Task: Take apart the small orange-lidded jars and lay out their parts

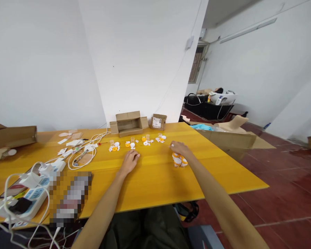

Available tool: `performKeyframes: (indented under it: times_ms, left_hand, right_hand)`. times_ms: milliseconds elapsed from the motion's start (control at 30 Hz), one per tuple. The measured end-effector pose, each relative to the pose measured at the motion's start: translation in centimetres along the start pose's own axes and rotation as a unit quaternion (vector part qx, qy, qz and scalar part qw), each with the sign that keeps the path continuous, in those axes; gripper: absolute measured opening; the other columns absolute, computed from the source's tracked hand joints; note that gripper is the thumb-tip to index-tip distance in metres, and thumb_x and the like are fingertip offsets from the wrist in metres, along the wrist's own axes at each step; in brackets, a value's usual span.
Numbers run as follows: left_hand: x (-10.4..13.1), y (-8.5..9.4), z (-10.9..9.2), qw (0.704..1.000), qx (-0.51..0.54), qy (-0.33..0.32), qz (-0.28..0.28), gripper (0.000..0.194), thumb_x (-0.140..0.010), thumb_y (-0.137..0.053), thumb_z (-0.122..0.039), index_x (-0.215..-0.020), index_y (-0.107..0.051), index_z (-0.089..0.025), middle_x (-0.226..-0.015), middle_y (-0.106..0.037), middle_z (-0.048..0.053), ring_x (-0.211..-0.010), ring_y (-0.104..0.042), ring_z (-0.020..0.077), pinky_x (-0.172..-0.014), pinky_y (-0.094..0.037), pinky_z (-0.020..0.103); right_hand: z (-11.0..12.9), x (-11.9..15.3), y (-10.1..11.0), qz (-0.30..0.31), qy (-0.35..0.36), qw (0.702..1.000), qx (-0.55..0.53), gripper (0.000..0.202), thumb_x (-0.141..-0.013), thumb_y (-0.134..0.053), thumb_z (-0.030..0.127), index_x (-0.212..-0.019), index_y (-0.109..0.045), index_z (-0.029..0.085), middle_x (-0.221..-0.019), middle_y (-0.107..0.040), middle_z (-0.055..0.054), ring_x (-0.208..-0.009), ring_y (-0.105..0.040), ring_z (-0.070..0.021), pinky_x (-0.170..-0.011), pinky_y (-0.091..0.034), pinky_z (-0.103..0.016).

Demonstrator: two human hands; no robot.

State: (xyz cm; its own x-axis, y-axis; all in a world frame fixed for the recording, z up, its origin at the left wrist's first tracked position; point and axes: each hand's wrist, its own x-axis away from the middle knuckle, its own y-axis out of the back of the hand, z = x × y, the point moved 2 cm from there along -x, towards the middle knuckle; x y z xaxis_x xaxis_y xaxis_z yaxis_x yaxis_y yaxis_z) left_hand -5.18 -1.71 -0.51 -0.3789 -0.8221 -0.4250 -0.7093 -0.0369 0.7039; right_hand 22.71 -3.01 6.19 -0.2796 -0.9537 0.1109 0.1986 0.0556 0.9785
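My left hand (130, 162) rests on the yellow table with its fingers loosely bent, the thumb apart and nothing in it. Just beyond its fingertips lies a small pile of white and orange plastic parts (132, 145). My right hand (179, 148) reaches over the back of a cluster of small clear jars with orange and white tops (177, 161). Its fingers point down and are drawn together; a bit of white shows at the fingertips, but what they hold is hidden. More piles of white discs, orange rings and clear cups (146, 140) form a row across the table.
Behind the row stand an open cardboard box (129, 126) and a smaller carton (158, 121) against the wall. White cables (76, 162), a power strip (38, 193) and a blurred-out phone (72, 197) lie at left. The table's right edge (230, 159) drops to a red floor.
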Motion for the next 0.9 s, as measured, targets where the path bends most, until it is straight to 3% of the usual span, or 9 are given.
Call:
performKeyframes:
  times_ms: [167,300,433,567,667,800,900]
  left_hand:
    - [0.0,-0.1,0.0,1.000,-0.001,-0.002,-0.002,0.018,-0.092,-0.052,-0.028,-0.082,-0.065,-0.023,-0.087,-0.064,0.005,-0.091,-0.060,0.0217,-0.089,-0.048,0.037]
    - [0.1,0.0,-0.2,1.000,-0.001,-0.006,-0.004,0.012,-0.089,-0.055,-0.023,-0.083,-0.065,-0.023,-0.088,-0.065,0.004,-0.092,-0.061,0.0214,-0.089,-0.048,0.037]
    - [0.3,0.2,-0.7,1.000,-0.001,0.000,-0.001,0.009,-0.083,-0.065,-0.025,-0.092,-0.066,-0.024,-0.095,-0.068,0.005,-0.098,-0.062,0.0234,-0.092,-0.047,0.039]
    - [0.5,0.2,-1.0,1.000,0.012,-0.001,0.016,0.030,-0.074,-0.073,-0.023,-0.103,-0.064,-0.023,-0.101,-0.069,0.005,-0.098,-0.063,0.0240,-0.093,-0.048,0.040]
    - [0.6,0.2,-0.9,0.999,0.027,0.005,0.022,0.037,-0.072,-0.065,-0.011,-0.107,-0.062,-0.022,-0.101,-0.069,0.006,-0.095,-0.063,0.0228,-0.088,-0.050,0.037]
    - [0.6,0.2,-0.7,0.998,0.059,0.015,0.001,0.046,-0.069,-0.051,-0.002,-0.109,-0.059,-0.022,-0.099,-0.069,0.004,-0.090,-0.063,0.0205,-0.084,-0.051,0.033]
    - [0.5,0.2,-0.8,0.996,0.084,0.018,-0.003,0.039,-0.071,-0.053,-0.005,-0.105,-0.060,-0.020,-0.094,-0.069,0.003,-0.087,-0.063,0.0194,-0.082,-0.051,0.032]
  right_hand:
    - [0.7,0.3,-0.6,-0.034,0.022,0.998,0.038,0.031,-0.090,-0.051,0.031,-0.115,-0.066,0.022,-0.118,-0.070,-0.014,-0.118,-0.058,-0.0309,-0.103,-0.033,-0.050]
    - [2.7,1.6,-0.9,-0.074,0.069,0.992,0.068,0.033,-0.091,-0.054,0.028,-0.122,-0.062,0.018,-0.118,-0.070,-0.017,-0.122,-0.056,-0.0325,-0.109,-0.024,-0.054]
    - [6.3,4.1,-1.1,-0.059,0.153,0.985,0.061,0.034,-0.091,-0.058,0.025,-0.124,-0.061,0.016,-0.120,-0.069,-0.018,-0.120,-0.059,-0.0306,-0.102,-0.038,-0.040]
    - [10.3,6.6,-2.3,-0.035,0.223,0.974,0.004,0.035,-0.094,-0.055,0.029,-0.127,-0.058,0.018,-0.121,-0.069,-0.015,-0.114,-0.063,-0.0275,-0.093,-0.045,-0.034]
    - [12.5,7.5,-3.6,-0.029,0.252,0.966,-0.056,0.033,-0.094,-0.053,0.028,-0.125,-0.058,0.019,-0.120,-0.069,-0.013,-0.111,-0.065,-0.0271,-0.089,-0.047,-0.034]
    - [13.1,6.9,-5.8,-0.045,0.287,0.938,-0.189,0.029,-0.089,-0.056,0.022,-0.118,-0.059,0.021,-0.116,-0.071,-0.009,-0.104,-0.067,-0.0245,-0.085,-0.049,-0.033]
    - [12.1,5.5,-7.4,-0.060,0.311,0.888,-0.332,0.023,-0.084,-0.064,0.028,-0.106,-0.063,0.023,-0.106,-0.073,-0.006,-0.098,-0.068,-0.0231,-0.085,-0.051,-0.034]
